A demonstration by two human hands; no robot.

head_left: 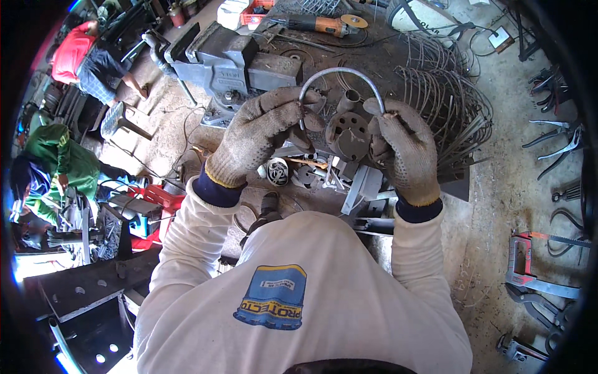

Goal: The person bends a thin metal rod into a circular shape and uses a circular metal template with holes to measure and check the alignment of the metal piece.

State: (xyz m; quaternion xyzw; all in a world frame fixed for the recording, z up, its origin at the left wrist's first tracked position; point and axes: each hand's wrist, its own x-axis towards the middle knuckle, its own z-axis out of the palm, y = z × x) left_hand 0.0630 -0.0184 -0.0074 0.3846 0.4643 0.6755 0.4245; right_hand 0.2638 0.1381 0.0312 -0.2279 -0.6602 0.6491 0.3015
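A bent metal rod [341, 70], curved into an arch, is held up between my gloved hands over the bench. My left hand [265, 128] pinches one end of the rod between thumb and fingers. Around the other end, the fingers of my right hand [408, 146] are closed. Just beyond and between the hands stands a round metal bending jig [349, 134] with holes in its top and a short pipe [349, 100] beside it. Part of the jig's right side is hidden by my right hand.
A large bench vise [227, 68] is at the left of the bench, with an angle grinder [327, 25] farther back. Bundled bent rods [436, 93] lie at right. Pliers [564, 140] and a hacksaw [523, 262] are along the right. Two people [62, 165] are at left.
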